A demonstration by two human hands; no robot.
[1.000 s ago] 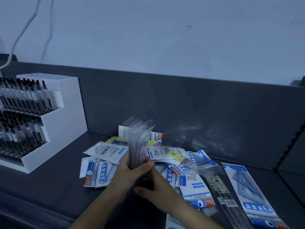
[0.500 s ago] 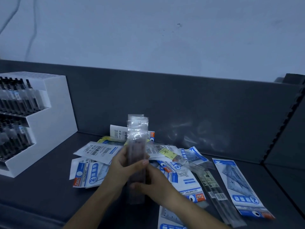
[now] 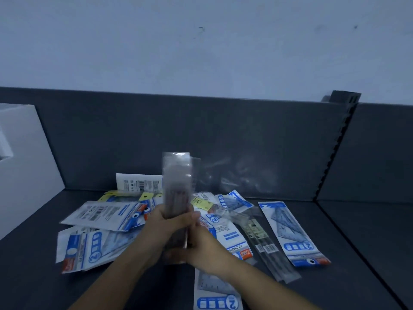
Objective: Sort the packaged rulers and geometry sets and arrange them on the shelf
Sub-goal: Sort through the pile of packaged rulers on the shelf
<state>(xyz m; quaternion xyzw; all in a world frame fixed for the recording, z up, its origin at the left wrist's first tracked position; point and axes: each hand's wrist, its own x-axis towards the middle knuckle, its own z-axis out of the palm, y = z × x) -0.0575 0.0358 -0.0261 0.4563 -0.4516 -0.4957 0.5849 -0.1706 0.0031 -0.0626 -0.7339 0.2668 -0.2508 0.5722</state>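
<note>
A stack of clear-sleeved rulers (image 3: pixel 177 182) stands upright on the dark shelf (image 3: pixel 357 253) in the middle of the view. My left hand (image 3: pixel 165 224) grips its middle from the left. My right hand (image 3: pixel 202 249) holds its lower end from the right. Around them lie several blue-and-white geometry set packs (image 3: pixel 107 214), one long pack (image 3: pixel 292 233) at the right, and clear ruler sleeves (image 3: pixel 266 247) flat between them. Another pack (image 3: pixel 218 294) lies under my right forearm.
A white display stand (image 3: pixel 24 166) rises at the left edge. The shelf's dark back panel (image 3: pixel 223 135) runs behind the pile, with a notched upright (image 3: pixel 333 153) at the right. One white pack (image 3: pixel 138 183) leans against the back panel.
The fanned ruler sleeves have been squared into one tight upright stack. The view has swung right, so the white stand has slid to the left edge.
</note>
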